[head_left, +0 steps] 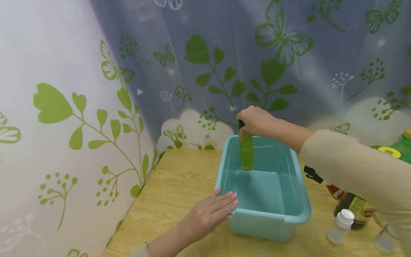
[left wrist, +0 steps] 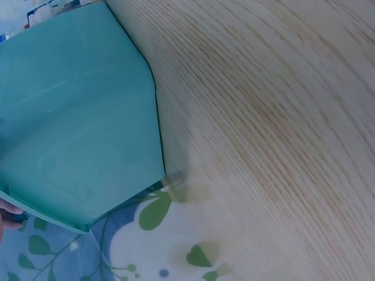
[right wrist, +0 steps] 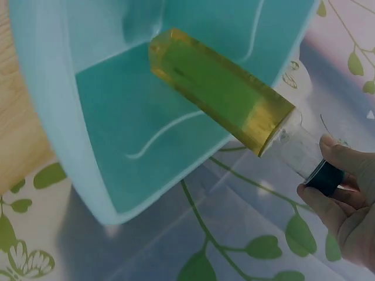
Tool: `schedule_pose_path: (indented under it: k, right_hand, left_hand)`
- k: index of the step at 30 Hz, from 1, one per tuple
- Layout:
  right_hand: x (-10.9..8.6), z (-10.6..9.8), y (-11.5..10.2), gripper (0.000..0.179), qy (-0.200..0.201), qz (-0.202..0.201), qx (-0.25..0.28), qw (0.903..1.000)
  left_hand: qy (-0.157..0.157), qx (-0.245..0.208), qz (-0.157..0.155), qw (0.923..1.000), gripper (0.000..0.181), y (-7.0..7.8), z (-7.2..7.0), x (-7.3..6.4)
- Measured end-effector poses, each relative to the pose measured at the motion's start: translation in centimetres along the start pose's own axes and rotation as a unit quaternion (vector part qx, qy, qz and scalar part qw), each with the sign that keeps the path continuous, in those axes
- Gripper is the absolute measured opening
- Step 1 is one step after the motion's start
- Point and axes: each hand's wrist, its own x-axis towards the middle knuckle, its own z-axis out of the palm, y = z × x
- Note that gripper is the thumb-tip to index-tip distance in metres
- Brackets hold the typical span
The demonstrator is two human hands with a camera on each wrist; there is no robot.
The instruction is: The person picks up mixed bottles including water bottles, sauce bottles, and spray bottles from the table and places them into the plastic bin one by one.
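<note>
Teal plastic tub [head_left: 257,226], right of centre: the right hand [head_left: 255,119] grips the yellow-green bottle [head_left: 246,151] by its neck end, above the tub's floor; the left hand [head_left: 208,214], straight-fingered, touches the near-left rim. Probably mid-placement; lowering, then letting go, seems called for.

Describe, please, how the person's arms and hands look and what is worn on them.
The right sleeve is plain beige, long, and ends short of the wrist. Of the left sleeve, similarly beige, only the end shows at the head view's bottom edge. The left hand and right hand are bare, with no glove or ring visible.
</note>
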Motion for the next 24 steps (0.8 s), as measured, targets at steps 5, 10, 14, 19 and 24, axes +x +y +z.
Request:
schedule_pose_path:
  k: [5,10,14,19,24]
  right_hand:
    - [0.7,1.3,0.0,0.028,-0.007,0.0,0.0,1.0]
    - [1.4,2.5,0.2,0.036,-0.01,0.006,-0.01,0.9999]
    - [1.8,3.2,0.6,0.036,-0.009,0.001,-0.011,0.9999]
    - [1.8,4.0,1.1,0.021,-0.004,-0.007,0.004,1.0]
    - [1.9,4.5,1.0,0.016,-0.008,-0.014,0.021,0.9996]
  left_hand:
    - [0.0,-0.014,-0.01,0.9999,0.028,0.0,-0.1,0.0]
    - [0.002,-0.02,-0.014,0.9997,0.028,0.1,0.1,-0.1]
    - [-0.012,-0.038,-0.032,0.9987,0.029,0.4,0.1,-0.2]
    - [-0.034,-0.06,-0.057,0.996,0.03,0.7,-0.1,-0.1]
    - [-0.041,-0.066,-0.07,0.9945,0.03,1.0,-0.4,-0.2]
